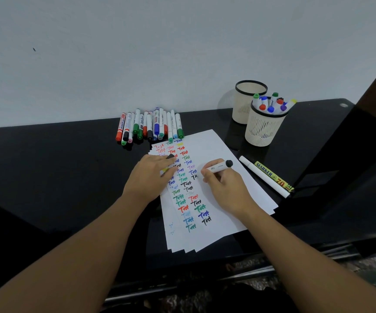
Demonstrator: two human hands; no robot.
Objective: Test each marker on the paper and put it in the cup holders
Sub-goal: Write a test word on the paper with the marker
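A white marker (pixel 219 166) with a black end sits mid-frame, pinched in the curled fingers of the right hand (pixel 224 184), tip on the paper (pixel 225 195) beside columns of coloured "Test" words. The left hand (pixel 151 175) rests on the paper's left edge, fingers curled around a black cap (pixel 170 157). The fanned sheets lie on a black tabletop (pixel 58 166). Just right of the paper lie a white pen (pixel 263 176) and a yellow marker (pixel 274 176), side by side. At upper right stand two cups: the near cup (pixel 263 129) holds markers, the far cup (pixel 242 102) is behind it. A pile of markers (pixel 151 126) lies above the paper, by the wall.
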